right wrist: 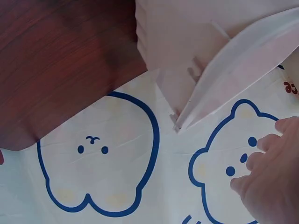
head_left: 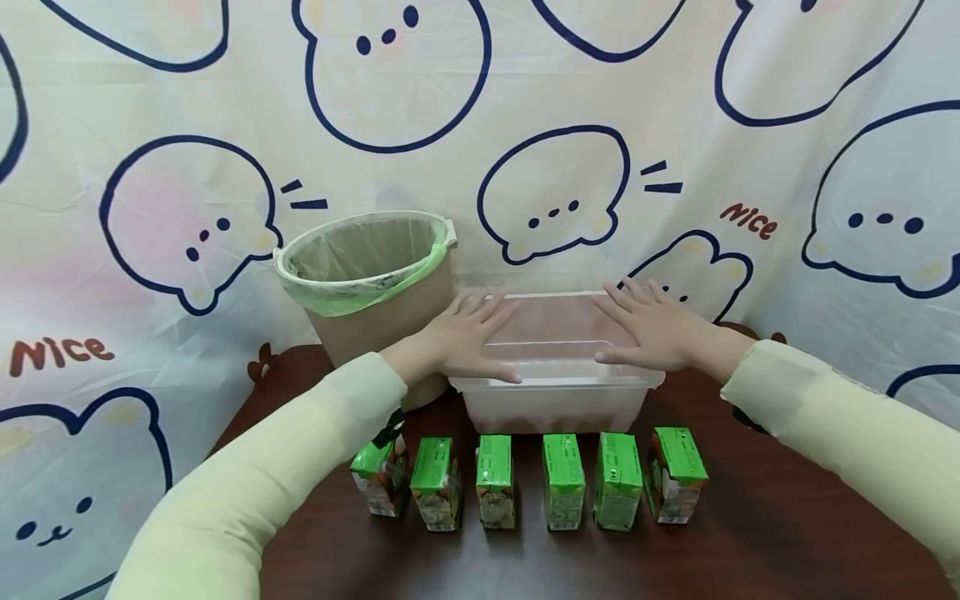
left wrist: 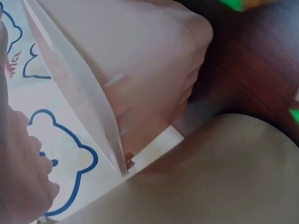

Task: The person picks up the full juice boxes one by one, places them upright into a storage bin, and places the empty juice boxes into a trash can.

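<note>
A pale, translucent plastic tub [head_left: 558,408] stands on the dark wooden table. My left hand [head_left: 468,340] is spread flat over the tub's left end, fingers straight and pointing away from me. Over the right end, my right hand [head_left: 654,329] is held the same way, palm down with fingers apart. Neither hand holds anything. In the left wrist view, my left hand [left wrist: 28,172] appears at the edge beside the tub's rim [left wrist: 100,93]. The right wrist view has my right hand [right wrist: 275,168] at lower right, apart from the tub wall [right wrist: 182,32].
In front of the tub, several small drink cartons [head_left: 563,481] with green tops stand upright in a row. A tall waste bin [head_left: 360,333] with a green liner bag [head_left: 337,298] stands behind left. A cartoon-printed cloth [head_left: 420,183] hangs behind the table [head_left: 525,567].
</note>
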Tool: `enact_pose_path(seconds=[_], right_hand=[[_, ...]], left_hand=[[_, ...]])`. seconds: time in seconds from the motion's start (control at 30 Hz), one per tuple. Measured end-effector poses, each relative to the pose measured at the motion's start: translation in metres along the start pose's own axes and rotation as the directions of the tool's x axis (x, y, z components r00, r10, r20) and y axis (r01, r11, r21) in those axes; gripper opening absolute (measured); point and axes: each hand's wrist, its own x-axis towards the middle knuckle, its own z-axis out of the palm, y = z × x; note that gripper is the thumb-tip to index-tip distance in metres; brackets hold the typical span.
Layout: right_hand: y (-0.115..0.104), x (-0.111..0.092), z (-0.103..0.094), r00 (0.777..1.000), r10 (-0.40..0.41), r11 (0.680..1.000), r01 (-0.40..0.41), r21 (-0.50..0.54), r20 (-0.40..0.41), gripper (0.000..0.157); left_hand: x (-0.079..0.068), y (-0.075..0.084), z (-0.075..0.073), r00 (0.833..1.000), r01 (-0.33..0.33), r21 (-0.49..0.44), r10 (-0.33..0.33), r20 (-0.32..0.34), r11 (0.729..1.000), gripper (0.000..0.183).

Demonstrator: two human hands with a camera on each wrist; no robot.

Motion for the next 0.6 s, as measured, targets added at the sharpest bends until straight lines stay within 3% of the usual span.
enact_pose_path(seconds=[0.3,0.6], right_hand=[[0.012,-0.016,0.006,1.0,-0.03,0.999,0.03,0.015,-0.009,0.093],[0.026,-0.037,0.014,0.999,-0.027,0.993,0.031,0.112,-0.037,0.088]], left_hand=[[-0.043,-0.012,-0.001,0.998,-0.055,-0.037,0.054,-0.036,0.998,0.108],[-0.089,-0.026,0.006,0.991,-0.1,-0.1,0.09,-0.094,0.99,0.106]])
